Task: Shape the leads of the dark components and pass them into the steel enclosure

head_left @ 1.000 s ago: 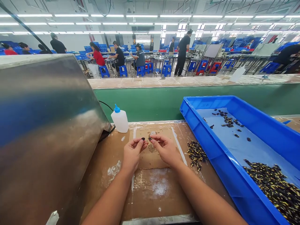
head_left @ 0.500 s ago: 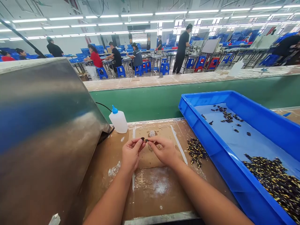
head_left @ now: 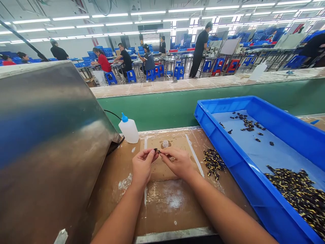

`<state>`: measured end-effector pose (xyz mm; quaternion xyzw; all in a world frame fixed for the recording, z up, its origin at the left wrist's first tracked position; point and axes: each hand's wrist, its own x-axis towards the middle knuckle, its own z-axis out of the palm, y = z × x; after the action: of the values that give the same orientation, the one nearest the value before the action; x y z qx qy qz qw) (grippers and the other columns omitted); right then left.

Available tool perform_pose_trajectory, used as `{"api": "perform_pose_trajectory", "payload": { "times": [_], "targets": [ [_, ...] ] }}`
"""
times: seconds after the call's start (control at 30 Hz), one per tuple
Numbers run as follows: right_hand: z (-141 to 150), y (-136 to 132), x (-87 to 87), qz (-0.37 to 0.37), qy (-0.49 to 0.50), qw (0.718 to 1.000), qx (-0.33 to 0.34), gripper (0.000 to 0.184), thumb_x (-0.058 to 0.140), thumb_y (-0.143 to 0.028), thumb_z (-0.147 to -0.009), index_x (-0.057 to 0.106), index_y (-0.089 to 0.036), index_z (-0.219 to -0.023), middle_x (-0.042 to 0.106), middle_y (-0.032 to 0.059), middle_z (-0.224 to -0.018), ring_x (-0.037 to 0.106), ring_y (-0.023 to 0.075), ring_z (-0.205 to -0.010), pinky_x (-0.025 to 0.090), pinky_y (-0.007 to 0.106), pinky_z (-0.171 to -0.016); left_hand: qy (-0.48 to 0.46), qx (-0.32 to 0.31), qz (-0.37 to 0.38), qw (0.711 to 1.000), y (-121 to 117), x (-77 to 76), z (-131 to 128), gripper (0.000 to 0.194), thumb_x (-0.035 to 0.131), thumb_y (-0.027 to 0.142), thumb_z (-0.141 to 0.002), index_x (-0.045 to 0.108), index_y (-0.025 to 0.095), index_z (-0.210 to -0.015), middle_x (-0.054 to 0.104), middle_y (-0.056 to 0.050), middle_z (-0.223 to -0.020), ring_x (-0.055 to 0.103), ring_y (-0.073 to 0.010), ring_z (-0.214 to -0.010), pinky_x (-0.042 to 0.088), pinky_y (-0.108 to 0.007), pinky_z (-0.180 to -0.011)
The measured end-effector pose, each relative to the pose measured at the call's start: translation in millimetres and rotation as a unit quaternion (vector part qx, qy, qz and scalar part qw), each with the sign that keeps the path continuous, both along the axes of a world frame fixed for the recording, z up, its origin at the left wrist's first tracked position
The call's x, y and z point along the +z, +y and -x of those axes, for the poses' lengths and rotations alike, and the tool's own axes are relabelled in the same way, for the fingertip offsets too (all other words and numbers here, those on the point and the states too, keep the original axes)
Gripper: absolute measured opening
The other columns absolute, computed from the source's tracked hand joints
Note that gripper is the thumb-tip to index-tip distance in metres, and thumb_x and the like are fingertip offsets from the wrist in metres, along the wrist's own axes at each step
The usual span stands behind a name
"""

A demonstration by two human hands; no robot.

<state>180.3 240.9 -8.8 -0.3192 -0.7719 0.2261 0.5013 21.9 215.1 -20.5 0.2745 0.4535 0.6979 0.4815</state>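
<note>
Left hand (head_left: 143, 166) and right hand (head_left: 177, 163) grasp, fingertips pinched, a small dark component (head_left: 156, 151) above the cardboard mat (head_left: 152, 142). Squeeze bottle (head_left: 129, 131) stands beyond the mat; blue tray (head_left: 243, 169) of loose parts (head_left: 291, 196) lies right; steel panel (head_left: 50, 135) left.

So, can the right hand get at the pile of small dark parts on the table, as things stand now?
Probably yes. The right hand is close to the pile of small dark parts, and only a flat white strip lies between them, so nothing tall seems to block the way.

Brown workbench (head_left: 167, 206) carries a cardboard sheet (head_left: 172, 144); a white squeeze bottle (head_left: 129, 131); black-and-yellow parts (head_left: 214, 163); a blue tray (head_left: 250, 179)
</note>
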Motion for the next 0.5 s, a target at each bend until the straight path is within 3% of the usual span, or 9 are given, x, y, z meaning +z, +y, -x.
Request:
{"api": "perform_pose_trajectory", "payload": {
  "times": [0.5],
  "targets": [
    [-0.3,2.2,-6.0,-0.013,-0.012,1.000,-0.013,0.017,0.062,-0.024,-0.099,0.077,-0.027,-0.108,0.078,0.0040,-0.103,0.074,0.0198,-0.090,0.061,0.034,-0.082,0.033,-0.010,0.002,0.999,-1.3,1.0,-0.4,0.042,0.094,0.040,-0.067,0.076,0.010,-0.090,0.076,-0.010,-0.089,0.075,-0.0193,-0.082,0.065,-0.033,-0.084]
  ]
}}
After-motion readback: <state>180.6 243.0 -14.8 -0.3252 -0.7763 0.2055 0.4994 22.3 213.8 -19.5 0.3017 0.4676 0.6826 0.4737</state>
